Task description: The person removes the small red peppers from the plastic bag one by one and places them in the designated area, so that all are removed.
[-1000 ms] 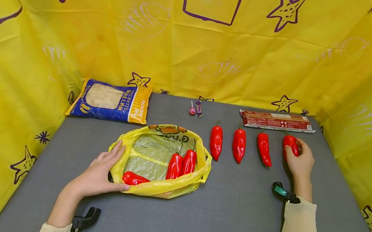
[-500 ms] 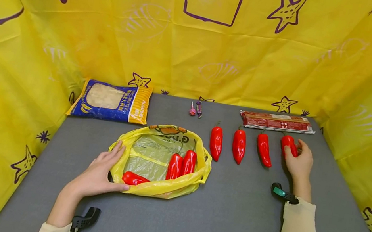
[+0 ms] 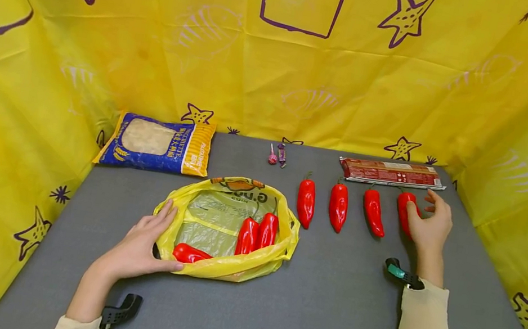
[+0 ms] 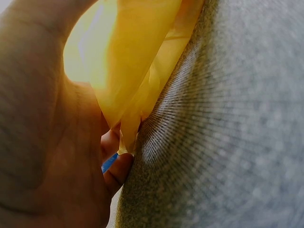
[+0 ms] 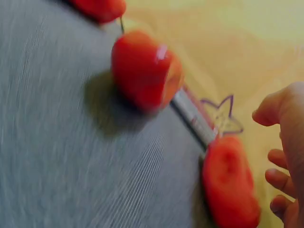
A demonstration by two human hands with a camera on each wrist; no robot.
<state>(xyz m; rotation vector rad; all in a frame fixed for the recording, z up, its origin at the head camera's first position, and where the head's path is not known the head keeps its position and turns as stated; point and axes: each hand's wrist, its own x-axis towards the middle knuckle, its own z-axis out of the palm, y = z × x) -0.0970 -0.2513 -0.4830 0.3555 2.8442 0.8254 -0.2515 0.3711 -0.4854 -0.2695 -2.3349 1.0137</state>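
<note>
A yellow plastic bag (image 3: 248, 267) stands with its mouth spread wide in the head view. Inside it I see three red peppers, two upright (image 3: 248, 236) and one lying at the front left (image 3: 190, 253). Against the bag's left rim rests my left hand (image 3: 136, 245), thumb along the front and fingers extended along the side. Several red peppers lie in a row on the right. My right hand (image 3: 430, 226) is beside the rightmost pepper (image 3: 404, 211), fingers loose and parted from it. In the right wrist view, its fingers (image 5: 280, 183) stand apart from the nearest pepper (image 5: 230, 183).
A blue and yellow pasta bag (image 3: 154, 142) lies at the back left of the grey table (image 3: 313, 314). A lollipop (image 3: 272, 155) and a wrapped candy (image 3: 282, 156) are at the back middle. A long red packet (image 3: 390, 173) lies behind the peppers. Yellow cloth (image 3: 277, 75) encloses the table.
My right hand has let go of the rightmost pepper, its fingers spreading and shifting slightly right. That pepper has moved a little to the left. My left hand stays at the bag.
</note>
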